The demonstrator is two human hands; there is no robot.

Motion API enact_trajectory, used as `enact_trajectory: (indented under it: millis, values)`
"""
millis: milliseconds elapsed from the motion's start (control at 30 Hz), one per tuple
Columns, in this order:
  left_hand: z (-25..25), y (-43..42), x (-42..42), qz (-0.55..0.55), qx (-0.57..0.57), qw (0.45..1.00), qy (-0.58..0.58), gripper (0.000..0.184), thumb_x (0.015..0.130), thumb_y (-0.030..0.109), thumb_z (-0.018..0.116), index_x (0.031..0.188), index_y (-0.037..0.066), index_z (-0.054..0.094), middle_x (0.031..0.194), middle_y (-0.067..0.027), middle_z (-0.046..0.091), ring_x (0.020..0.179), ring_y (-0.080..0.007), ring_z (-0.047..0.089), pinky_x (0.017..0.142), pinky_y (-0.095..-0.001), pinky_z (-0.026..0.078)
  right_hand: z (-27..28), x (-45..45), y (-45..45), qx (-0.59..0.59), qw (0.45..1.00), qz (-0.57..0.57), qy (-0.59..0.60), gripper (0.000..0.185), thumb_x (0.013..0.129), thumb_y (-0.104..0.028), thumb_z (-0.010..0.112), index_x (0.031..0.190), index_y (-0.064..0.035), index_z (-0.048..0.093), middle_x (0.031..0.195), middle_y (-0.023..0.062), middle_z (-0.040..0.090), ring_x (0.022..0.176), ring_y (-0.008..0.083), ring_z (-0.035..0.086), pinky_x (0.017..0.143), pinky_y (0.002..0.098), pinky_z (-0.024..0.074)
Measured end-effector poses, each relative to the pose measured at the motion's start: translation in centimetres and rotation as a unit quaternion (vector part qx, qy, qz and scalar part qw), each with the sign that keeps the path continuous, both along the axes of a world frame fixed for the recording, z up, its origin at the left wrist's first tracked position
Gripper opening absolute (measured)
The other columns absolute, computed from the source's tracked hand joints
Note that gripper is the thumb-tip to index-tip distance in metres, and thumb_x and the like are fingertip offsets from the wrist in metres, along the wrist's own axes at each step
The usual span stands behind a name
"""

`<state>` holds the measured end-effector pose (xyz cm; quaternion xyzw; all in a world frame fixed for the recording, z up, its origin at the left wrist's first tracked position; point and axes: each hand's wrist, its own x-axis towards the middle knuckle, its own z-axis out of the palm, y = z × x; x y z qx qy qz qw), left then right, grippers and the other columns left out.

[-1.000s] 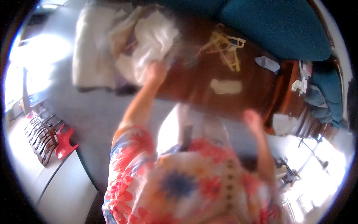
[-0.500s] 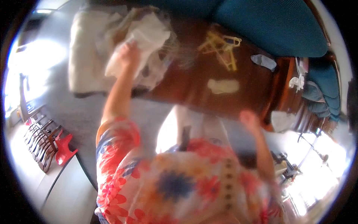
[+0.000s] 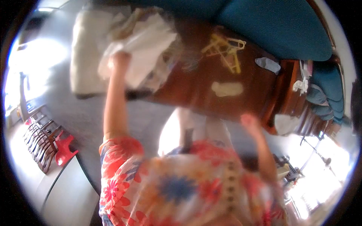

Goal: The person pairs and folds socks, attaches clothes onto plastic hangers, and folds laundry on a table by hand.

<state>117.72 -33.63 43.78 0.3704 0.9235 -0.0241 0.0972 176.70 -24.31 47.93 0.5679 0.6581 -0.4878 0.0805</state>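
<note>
Brown table (image 3: 190,86) | white sheet (image 3: 152,51) at its left end | my left hand (image 3: 120,61) on it, pinching or pressing I cannot tell | my right hand (image 3: 251,123) well apart, seemingly curled, blurred | step, I judge: handling the sheet; next move calls for a sure hold

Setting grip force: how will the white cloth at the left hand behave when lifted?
Likely floppy: the white cloth spreads loosely and bunches near the left hand. Probably light, as it looks like a thin sheet, though blur hides the weave. It may drag on the crumpled pile it overlaps.
</note>
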Motion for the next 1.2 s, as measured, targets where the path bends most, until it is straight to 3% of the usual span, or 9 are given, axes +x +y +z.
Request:
enact_trajectory:
  millis: [100,167,300,533,667,767,933,1033,1200]
  values:
    - [4.2,0.6,0.9,0.142,0.077,0.986,-0.039,0.029,0.076,0.034,0.051,0.086,0.010,0.063,0.088,-0.0163,0.061,0.084,-0.0307,0.058,0.070,-0.0403,0.046,0.7,-0.7,-0.1,0.034,0.998,0.045,-0.005,0.017,0.079,-0.011,0.058,0.094,-0.0046,0.060,0.075,0.0038,0.062,0.065,0.0090,0.057,0.060,0.0232,0.0466]
    - [2.2,-0.8,0.2,0.096,0.106,0.971,0.192,0.048,0.068,0.046,0.061,0.107,0.017,0.056,0.089,-0.0110,0.063,0.074,-0.0268,0.061,0.066,-0.0358,0.048,-0.7,0.0,-0.3,0.006,1.000,0.022,-0.010,0.018,0.078,-0.011,0.058,0.095,-0.0048,0.060,0.076,0.0040,0.062,0.065,0.0091,0.057,0.060,0.0234,0.0466]
    - [-5.3,-3.6,-0.7,0.181,0.066,0.957,-0.216,0.071,0.053,0.046,0.073,0.112,0.013,0.051,0.099,-0.0130,0.060,0.093,-0.0258,0.057,0.079,-0.0351,0.045,-1.2,-1.1,-0.3,-0.008,1.000,0.029,0.007,0.019,0.078,-0.013,0.059,0.095,-0.0048,0.060,0.077,0.0045,0.062,0.066,0.0095,0.057,0.060,0.0238,0.0466]
    - [-7.5,-4.2,3.2,0.164,0.044,0.979,-0.110,0.047,0.063,0.036,0.063,0.105,0.015,0.057,0.103,-0.0139,0.057,0.098,-0.0301,0.052,0.080,-0.0415,0.043,-0.6,-2.4,0.1,0.019,0.998,0.068,0.001,0.018,0.078,-0.012,0.057,0.094,-0.0037,0.060,0.075,0.0042,0.062,0.065,0.0095,0.057,0.059,0.0238,0.0459]
    - [0.1,-1.8,5.5,0.114,-0.056,0.991,-0.041,0.048,0.065,0.043,0.060,0.105,0.016,0.058,0.122,-0.0134,0.042,0.112,-0.0304,0.038,0.087,-0.0466,0.034,-0.2,-4.3,0.6,0.028,0.996,0.079,0.016,0.017,0.079,-0.011,0.057,0.094,-0.0031,0.060,0.074,0.0037,0.061,0.063,0.0089,0.056,0.058,0.0237,0.0454]
    - [-0.3,-0.3,4.6,0.048,0.036,0.995,0.078,0.049,0.067,0.046,0.059,0.102,0.012,0.059,0.116,-0.0149,0.048,0.107,-0.0304,0.043,0.087,-0.0434,0.036,-0.5,-5.1,1.0,0.028,0.995,0.091,0.040,0.018,0.079,-0.012,0.057,0.094,-0.0027,0.059,0.074,0.0040,0.062,0.062,0.0087,0.056,0.058,0.0237,0.0452]
    - [-10.1,-1.1,0.8,0.184,-0.021,0.971,-0.149,0.043,0.059,0.042,0.068,0.085,0.007,0.064,0.094,-0.0144,0.061,0.086,-0.0285,0.059,0.076,-0.0380,0.046,-0.8,-5.4,1.4,0.006,0.994,0.110,0.025,0.017,0.079,-0.012,0.057,0.094,-0.0024,0.059,0.076,0.0046,0.062,0.063,0.0090,0.056,0.058,0.0236,0.0454]
    - [-9.5,-1.3,2.6,0.212,-0.021,0.956,-0.203,0.044,0.056,0.038,0.069,0.087,0.007,0.063,0.087,-0.0133,0.063,0.080,-0.0261,0.061,0.071,-0.0352,0.047,-0.3,-6.3,1.1,0.009,0.992,0.116,0.041,0.017,0.080,-0.011,0.056,0.094,-0.0022,0.059,0.076,0.0045,0.062,0.065,0.0092,0.057,0.059,0.0234,0.0459]
    - [-1.3,0.0,11.5,0.118,0.290,0.939,-0.139,0.033,0.069,0.013,0.057,0.102,0.010,0.057,0.079,-0.0100,0.059,0.073,-0.0262,0.058,0.066,-0.0357,0.045,1.5,-12.6,2.1,-0.030,0.988,0.024,0.148,0.022,0.083,-0.013,0.055,0.102,-0.0024,0.055,0.082,0.0053,0.062,0.068,0.0100,0.058,0.062,0.0239,0.0466]
